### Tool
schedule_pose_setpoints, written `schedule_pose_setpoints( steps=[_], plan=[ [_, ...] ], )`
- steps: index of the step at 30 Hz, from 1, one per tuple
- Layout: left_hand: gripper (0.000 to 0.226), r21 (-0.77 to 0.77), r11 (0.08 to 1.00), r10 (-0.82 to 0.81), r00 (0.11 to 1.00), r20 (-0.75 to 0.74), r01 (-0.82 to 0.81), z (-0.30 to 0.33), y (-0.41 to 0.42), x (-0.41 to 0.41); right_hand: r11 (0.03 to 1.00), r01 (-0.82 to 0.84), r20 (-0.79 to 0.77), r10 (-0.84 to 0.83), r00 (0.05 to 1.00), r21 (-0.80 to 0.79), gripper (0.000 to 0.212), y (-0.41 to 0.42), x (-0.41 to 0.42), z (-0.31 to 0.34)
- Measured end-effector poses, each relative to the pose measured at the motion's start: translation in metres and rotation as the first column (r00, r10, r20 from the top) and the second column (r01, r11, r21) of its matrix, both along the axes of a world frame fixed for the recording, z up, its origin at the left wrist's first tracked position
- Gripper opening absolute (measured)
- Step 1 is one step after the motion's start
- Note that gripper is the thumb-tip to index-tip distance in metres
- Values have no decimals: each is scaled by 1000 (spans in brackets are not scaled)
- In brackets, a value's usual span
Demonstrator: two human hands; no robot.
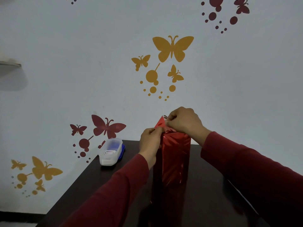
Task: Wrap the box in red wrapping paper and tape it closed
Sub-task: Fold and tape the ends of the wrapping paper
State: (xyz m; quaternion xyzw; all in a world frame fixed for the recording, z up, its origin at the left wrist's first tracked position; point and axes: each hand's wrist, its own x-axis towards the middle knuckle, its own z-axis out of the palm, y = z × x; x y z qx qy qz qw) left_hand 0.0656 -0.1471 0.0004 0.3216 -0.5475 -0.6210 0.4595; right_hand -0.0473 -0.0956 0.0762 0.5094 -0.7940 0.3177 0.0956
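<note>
A tall box wrapped in shiny red paper (173, 158) stands upright on the dark table (114, 185). At its top end a pointed flap of red paper (161, 123) sticks up. My left hand (150, 141) pinches the paper at the top left corner of the box. My right hand (184, 122) pinches the flap from the right and above, and something pale and shiny, perhaps tape, shows at its fingertips. The box itself is hidden under the paper.
A clear plastic container (111, 152) with a blue lid under it sits at the table's far left edge. The wall behind carries butterfly stickers. The table's left edge runs diagonally toward me.
</note>
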Motion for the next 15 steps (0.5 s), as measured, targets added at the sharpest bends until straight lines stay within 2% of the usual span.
schedule_pose_setpoints(
  steps=[3,5,8,10,12,14,15],
  plan=[
    [25,27,1000,-12,998,58,10,1,6,4,981,-15,-9,17,1000,194,26,8,5,6],
    [14,47,996,-83,994,68,80,1,11,10,975,-70,44,62,997,212,35,16,6,8],
    [14,-8,984,-176,980,94,178,2,16,21,955,-190,139,161,977,228,32,27,7,1],
    [23,-214,975,-15,984,178,54,3,10,28,948,-238,129,214,968,213,25,35,4,-11],
    [45,-514,857,189,948,258,-31,7,-4,35,954,-286,93,278,956,93,32,42,0,-30],
    [75,-728,681,270,899,346,76,15,-21,38,944,-328,53,330,942,-41,42,43,-8,-48],
    [81,-772,614,278,871,405,163,23,-28,38,938,-334,72,341,937,-95,45,43,-10,-54]
  ],
)
